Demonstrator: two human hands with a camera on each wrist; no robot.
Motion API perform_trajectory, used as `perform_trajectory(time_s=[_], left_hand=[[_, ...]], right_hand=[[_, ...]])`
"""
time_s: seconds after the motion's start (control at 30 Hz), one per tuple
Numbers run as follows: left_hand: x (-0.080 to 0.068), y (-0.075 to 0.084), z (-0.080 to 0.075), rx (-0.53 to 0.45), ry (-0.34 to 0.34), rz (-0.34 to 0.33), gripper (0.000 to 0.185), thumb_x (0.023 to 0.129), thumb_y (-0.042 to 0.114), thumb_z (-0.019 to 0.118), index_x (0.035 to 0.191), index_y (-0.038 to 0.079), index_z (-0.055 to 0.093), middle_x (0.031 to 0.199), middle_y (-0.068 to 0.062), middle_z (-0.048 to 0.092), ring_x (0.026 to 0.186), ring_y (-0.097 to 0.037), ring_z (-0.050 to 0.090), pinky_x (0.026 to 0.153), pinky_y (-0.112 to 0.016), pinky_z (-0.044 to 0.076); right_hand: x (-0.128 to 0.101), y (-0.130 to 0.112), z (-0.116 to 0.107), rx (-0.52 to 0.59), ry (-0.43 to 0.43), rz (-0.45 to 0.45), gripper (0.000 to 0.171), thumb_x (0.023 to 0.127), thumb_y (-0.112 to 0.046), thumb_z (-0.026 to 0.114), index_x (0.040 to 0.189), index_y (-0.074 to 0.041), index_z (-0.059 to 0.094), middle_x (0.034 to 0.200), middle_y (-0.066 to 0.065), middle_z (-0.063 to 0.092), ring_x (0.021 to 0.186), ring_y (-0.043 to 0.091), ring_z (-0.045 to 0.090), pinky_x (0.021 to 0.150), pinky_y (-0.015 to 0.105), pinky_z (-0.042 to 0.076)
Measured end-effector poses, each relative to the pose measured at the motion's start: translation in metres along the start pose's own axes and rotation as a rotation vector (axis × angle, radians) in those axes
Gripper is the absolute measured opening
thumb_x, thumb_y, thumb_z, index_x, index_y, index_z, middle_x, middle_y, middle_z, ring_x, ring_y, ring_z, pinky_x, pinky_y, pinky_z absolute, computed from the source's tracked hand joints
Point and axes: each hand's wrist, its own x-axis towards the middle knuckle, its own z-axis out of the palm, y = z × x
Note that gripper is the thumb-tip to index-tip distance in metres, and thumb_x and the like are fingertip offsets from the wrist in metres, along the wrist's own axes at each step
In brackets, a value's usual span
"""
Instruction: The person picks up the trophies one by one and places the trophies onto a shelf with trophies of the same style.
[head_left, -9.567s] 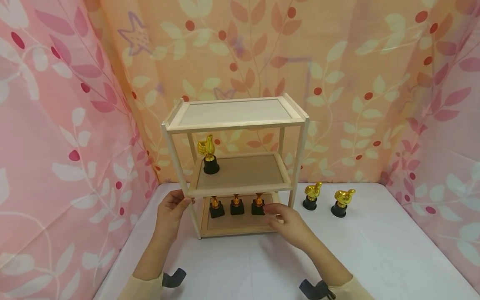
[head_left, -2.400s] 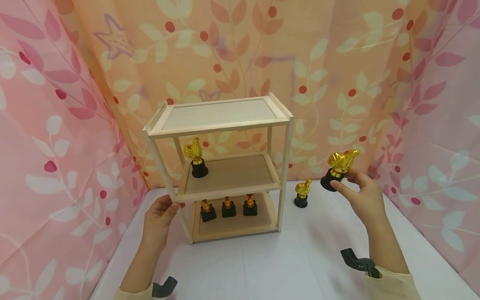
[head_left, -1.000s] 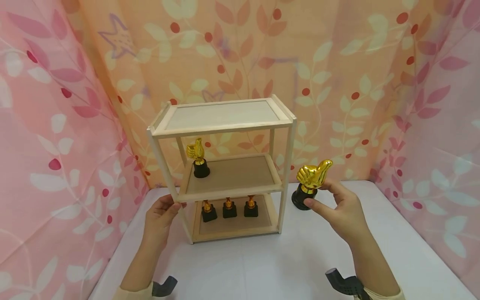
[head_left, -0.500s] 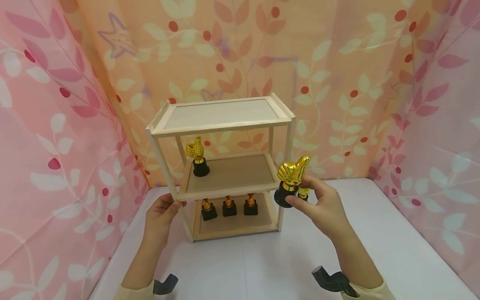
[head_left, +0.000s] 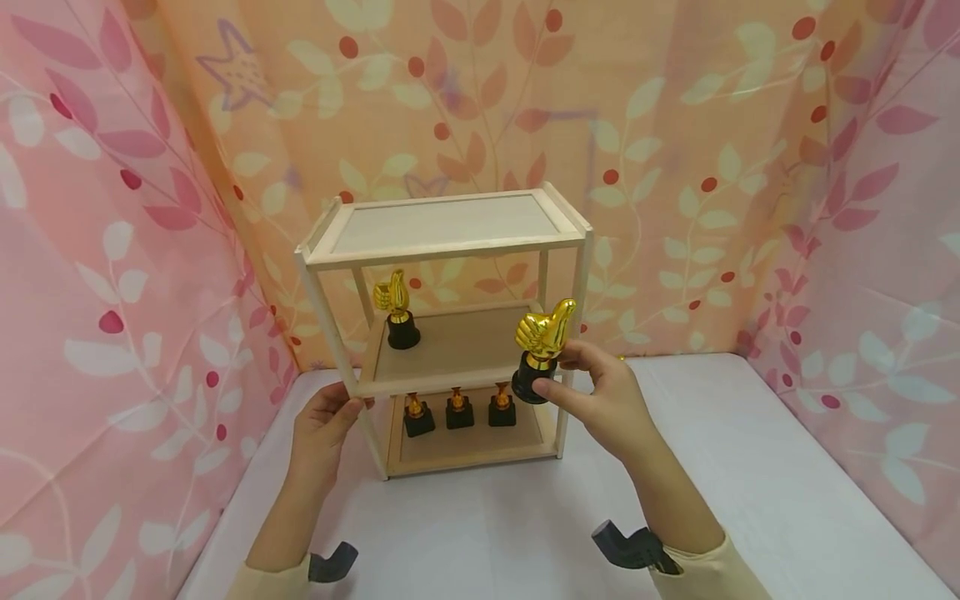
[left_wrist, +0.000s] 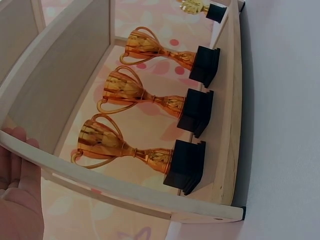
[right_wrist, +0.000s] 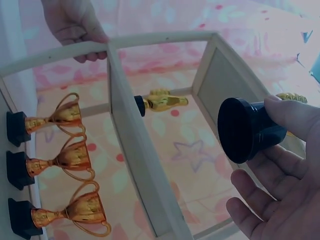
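Thumbs-up trophy (head_left: 543, 343) is pinched by its black base in my R hand (head_left: 600, 400), just at the front-right edge of the shelf rack's (head_left: 442, 250) mid tier. L hand (head_left: 324, 417) grips the front-left post. Risk: base clips the post/rim & it tips from my fingers.

You hold a gold thumbs-up trophy (head_left: 542, 346) on a round black base, tilted slightly, at the front right corner of the wooden shelf's (head_left: 450, 250) middle tier.
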Motion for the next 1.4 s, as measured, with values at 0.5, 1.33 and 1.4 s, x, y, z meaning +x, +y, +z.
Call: perform_trajectory(time_s=[0.5, 1.33, 1.4], left_hand=[[0.001, 0.000, -0.002, 0.011, -0.021, 0.019, 0.026, 0.098, -0.003, 0.063, 0.124, -0.007, 0.059, 0.097, 0.003, 0.076, 0.092, -0.012, 0.074, 0.095, -0.025, 0.056], [0.001, -0.002, -0.003, 0.009, -0.021, 0.014, 0.025, 0.098, -0.002, 0.064, 0.122, -0.005, 0.062, 0.094, 0.002, 0.077, 0.092, -0.012, 0.073, 0.095, -0.024, 0.056], [0.001, -0.002, -0.004, 0.005, -0.024, 0.014, 0.025, 0.098, -0.002, 0.064, 0.122, -0.005, 0.062, 0.094, 0.002, 0.077, 0.092, -0.013, 0.073, 0.095, -0.025, 0.056]], right_hand=[[0.031, -0.009, 0.028, 0.076, -0.100, 0.141, 0.054, 0.084, -0.040, 0.086, 0.128, -0.017, 0.066, 0.119, 0.002, 0.070, 0.113, 0.029, 0.065, 0.097, 0.053, 0.053], [0.079, 0.006, 0.070, 0.154, -0.199, 0.172, 0.054, 0.088, -0.034, 0.082, 0.134, -0.014, 0.062, 0.127, 0.004, 0.069, 0.113, 0.025, 0.067, 0.096, 0.044, 0.056], [0.082, 0.005, 0.072, 0.139, -0.200, 0.170, 0.053, 0.088, -0.034, 0.082, 0.133, -0.014, 0.063, 0.126, 0.003, 0.069, 0.113, 0.024, 0.067, 0.096, 0.043, 0.056]])
